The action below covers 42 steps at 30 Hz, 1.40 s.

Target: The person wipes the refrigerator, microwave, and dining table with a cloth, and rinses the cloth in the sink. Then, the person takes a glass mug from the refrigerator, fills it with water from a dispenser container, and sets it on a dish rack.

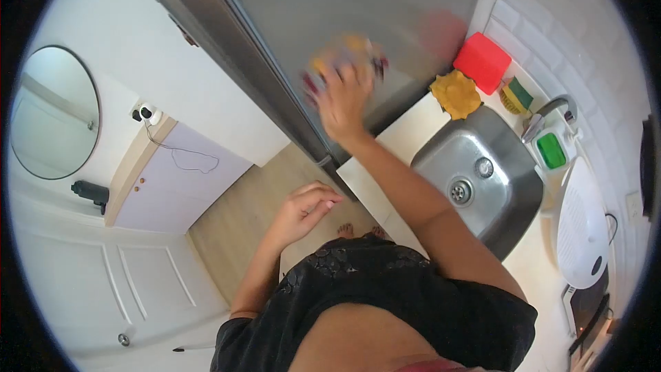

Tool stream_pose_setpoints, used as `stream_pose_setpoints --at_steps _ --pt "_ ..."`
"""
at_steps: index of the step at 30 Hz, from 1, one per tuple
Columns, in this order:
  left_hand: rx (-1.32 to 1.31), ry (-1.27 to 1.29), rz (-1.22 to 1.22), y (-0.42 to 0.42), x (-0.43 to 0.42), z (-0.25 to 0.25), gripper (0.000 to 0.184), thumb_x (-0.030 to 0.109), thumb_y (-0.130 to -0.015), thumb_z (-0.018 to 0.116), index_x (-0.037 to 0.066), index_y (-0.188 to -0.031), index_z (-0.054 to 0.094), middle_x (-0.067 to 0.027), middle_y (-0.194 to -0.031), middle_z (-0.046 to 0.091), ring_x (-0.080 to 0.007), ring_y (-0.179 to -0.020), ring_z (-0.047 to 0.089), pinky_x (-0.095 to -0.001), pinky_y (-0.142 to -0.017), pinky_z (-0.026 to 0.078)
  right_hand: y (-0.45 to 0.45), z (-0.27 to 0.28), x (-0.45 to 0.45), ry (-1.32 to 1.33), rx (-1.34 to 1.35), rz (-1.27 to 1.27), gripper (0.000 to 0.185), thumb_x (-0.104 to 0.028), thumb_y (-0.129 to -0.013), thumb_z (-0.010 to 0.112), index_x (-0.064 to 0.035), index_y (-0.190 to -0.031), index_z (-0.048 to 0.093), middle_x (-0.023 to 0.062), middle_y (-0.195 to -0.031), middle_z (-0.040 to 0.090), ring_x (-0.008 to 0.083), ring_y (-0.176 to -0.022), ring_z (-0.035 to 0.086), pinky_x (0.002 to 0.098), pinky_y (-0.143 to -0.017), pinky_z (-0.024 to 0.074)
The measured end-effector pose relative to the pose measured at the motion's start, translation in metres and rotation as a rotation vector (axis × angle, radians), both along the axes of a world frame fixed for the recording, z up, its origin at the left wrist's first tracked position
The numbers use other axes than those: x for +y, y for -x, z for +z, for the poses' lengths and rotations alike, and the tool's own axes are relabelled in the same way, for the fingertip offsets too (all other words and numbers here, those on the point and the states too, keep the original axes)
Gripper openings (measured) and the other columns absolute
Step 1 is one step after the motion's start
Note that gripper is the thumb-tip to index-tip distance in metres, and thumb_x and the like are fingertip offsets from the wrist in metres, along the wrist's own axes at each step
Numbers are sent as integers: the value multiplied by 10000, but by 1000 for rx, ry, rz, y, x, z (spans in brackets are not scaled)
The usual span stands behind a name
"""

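My right hand [344, 100] is stretched out to the grey metal side panel [413, 0] of a tall appliance. Its fingers press a cloth [354, 48] patterned in yellow, grey and dark red against that surface; motion blurs both cloth and fingers. In front of my body, over the floor, my left hand [303, 210] hangs in the air. The left fingers are curled in toward the thumb, and nothing shows in them.
To the right is a steel sink [441, 148] with a tap [551, 107]. Around it lie a yellow cloth [456, 94], a red container [483, 62], a sponge [516, 94], a green soap block [551, 150] and a white colander [582, 227]. A door [138, 282] stands left.
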<state>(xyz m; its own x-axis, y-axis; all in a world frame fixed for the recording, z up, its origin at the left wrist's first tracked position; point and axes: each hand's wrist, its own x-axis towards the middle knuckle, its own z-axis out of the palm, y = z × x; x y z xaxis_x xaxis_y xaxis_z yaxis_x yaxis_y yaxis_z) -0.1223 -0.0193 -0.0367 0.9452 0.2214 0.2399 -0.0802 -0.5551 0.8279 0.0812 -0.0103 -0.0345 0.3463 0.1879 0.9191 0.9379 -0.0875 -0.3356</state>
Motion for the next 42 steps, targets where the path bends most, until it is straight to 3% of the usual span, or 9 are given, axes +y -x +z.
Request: stream_pose_setpoints --at_steps 3,4,6,11,15,20,26,28,42 --pt "23 35 6 -1 -4 1 116 27 -869 557 12 -943 645 -104 -878 608 -218 -812 583 -302 -715 462 4 139 17 -234 -244 142 403 -285 -722 656 -312 -1117 584 -42 -1230 504 258 -1215 375 591 -941 251" --pt "19 37 18 -3 -7 3 116 28 -871 556 8 -944 644 -103 -883 609 -215 -810 582 -300 -715 462 9 162 23 -302 -263 126 420 -332 -844 500 -234 -1251 474 45 -1337 403 281 -1276 316 547 -991 227" --pt "36 35 25 -4 -10 7 114 25 -869 557 4 -939 644 -103 -887 612 -214 -808 583 -299 -715 462 26 172 33 -459 -174 94 392 -319 -758 638 -348 -1145 578 -51 -1268 491 268 -1226 363 629 -958 227" --pt "68 20 109 4 -5 4 110 15 -861 561 2 -923 652 -101 -889 622 -206 -816 588 -295 -722 465 52 -9 16 33 -55 127 424 -441 -739 651 -378 -1151 572 2 -1348 401 311 -1272 312 679 -987 165" --pt "126 58 154 5 0 -10 112 22 -857 570 9 -922 661 -102 -878 623 -203 -822 590 -291 -727 464 44 -135 1 77 589 157 471 -228 -868 522 -77 -1303 428 214 -1381 274 405 -1301 228 601 -1038 144" --pt "165 96 141 -8 -2 -17 112 31 -857 576 6 -924 663 -109 -881 624 -201 -827 592 -290 -731 465 -68 -139 13 -560 968 41 527 -233 -936 380 12 -1389 270 203 -1466 190 333 -1369 163 416 -1113 129" --pt "190 122 142 -24 3 -24 115 32 -858 574 3 -925 662 -117 -882 623 -205 -835 593 -288 -736 462 -212 -126 -11 -688 1016 44 523 -268 -948 385 -18 -1397 284 177 -1400 323 280 -1228 358 351 -1013 273" --pt "210 126 150 -29 5 -31 118 25 -855 572 0 -927 662 -118 -880 624 -208 -834 592 -289 -734 462 -247 -106 -20 -647 966 -87 509 -277 -954 413 -59 -1395 286 61 -1195 446 167 -1076 442 302 -947 336" --pt "219 107 81 -64 4 -25 115 21 -858 570 8 -926 661 -102 -882 636 -214 -854 602 -296 -755 466 -374 -59 -34 -784 1054 121 297 -248 -942 392 1 -1069 495 124 -959 539 236 -878 509 365 -772 404"
